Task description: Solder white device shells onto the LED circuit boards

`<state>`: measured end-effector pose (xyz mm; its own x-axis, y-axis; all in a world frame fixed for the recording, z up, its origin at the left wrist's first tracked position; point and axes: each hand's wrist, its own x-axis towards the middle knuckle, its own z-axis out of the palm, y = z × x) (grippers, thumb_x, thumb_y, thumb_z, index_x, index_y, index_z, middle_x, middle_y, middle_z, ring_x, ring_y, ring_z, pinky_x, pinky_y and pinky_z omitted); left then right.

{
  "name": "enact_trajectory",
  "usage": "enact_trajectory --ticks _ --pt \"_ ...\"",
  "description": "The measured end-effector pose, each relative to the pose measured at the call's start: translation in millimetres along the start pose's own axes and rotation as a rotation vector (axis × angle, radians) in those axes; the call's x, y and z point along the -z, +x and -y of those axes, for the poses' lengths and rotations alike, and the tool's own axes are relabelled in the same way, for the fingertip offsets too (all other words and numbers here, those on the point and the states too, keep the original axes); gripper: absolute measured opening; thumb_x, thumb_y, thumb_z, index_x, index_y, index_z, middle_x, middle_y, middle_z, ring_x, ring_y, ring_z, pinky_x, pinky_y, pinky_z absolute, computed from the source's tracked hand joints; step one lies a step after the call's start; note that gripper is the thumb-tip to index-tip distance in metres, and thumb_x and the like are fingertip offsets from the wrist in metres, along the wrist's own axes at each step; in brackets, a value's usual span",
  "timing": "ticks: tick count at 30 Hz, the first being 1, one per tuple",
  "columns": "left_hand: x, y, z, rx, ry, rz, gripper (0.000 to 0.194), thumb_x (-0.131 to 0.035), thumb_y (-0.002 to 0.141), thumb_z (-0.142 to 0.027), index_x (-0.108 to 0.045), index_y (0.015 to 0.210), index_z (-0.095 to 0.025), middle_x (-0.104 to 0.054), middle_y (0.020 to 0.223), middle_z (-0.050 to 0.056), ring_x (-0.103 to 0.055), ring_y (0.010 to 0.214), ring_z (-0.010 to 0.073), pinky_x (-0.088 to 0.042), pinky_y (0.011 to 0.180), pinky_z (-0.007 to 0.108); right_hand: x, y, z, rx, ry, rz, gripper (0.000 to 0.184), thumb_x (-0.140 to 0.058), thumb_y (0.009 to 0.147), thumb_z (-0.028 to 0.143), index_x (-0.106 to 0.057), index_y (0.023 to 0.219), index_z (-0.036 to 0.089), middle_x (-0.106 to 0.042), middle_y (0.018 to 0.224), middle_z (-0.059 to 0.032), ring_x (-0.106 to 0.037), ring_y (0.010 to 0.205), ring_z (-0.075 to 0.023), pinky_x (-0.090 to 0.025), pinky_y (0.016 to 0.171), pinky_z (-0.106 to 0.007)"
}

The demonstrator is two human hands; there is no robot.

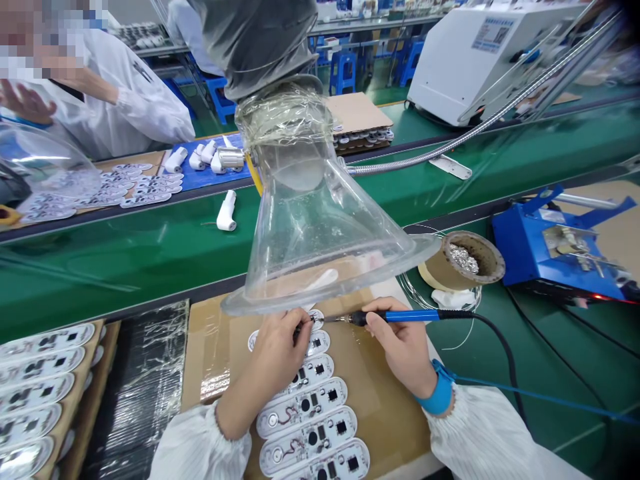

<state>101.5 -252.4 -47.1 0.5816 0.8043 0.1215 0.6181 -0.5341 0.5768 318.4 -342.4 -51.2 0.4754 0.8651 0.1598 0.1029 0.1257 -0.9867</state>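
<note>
My right hand (400,347) grips a blue-handled soldering iron (395,316), its tip pointing left onto the top white circuit board (316,319). My left hand (280,350) is closed in a pinch at that same board, holding something thin that I cannot make out. Several more white oblong circuit boards (307,427) lie overlapping in a column on the brown cardboard (370,387) below my hands. A blue wrist strap (439,395) with a cord is on my right wrist. The clear fume-extraction funnel (310,220) hangs directly above the work spot.
A solder-tip cleaner pot (463,263) and a blue device (560,247) sit to the right. Stacked boards (35,387) lie at left. A green conveyor (125,247) carries a white part (227,212). Another person (100,87) works at back left; a white machine (480,53) stands at back right.
</note>
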Motion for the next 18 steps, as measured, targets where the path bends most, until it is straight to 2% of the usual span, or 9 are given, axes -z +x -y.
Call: enact_trajectory --ticks 6,18 --pt "-2.0 1.5 0.3 -0.014 -0.005 -0.009 0.017 -0.056 0.101 -0.017 -0.063 0.087 -0.022 -0.060 0.136 0.015 -0.059 0.134 0.0356 -0.055 0.106 0.056 -0.5 -0.3 0.9 0.015 0.011 -0.036 0.006 -0.070 0.092 0.025 -0.074 0.087 0.024 -0.072 0.076 0.0000 -0.064 0.060 -0.0157 -0.054 0.055 -0.026" --pt "-2.1 1.3 1.8 0.013 -0.033 0.011 0.018 -0.055 0.103 -0.018 -0.063 0.087 -0.021 -0.061 0.133 0.013 -0.058 0.131 0.0339 -0.053 0.106 0.054 -0.7 0.8 1.5 0.025 0.038 -0.062 0.007 -0.070 0.091 0.021 -0.076 0.088 0.024 -0.073 0.075 0.0001 -0.065 0.061 -0.0144 -0.053 0.055 -0.023"
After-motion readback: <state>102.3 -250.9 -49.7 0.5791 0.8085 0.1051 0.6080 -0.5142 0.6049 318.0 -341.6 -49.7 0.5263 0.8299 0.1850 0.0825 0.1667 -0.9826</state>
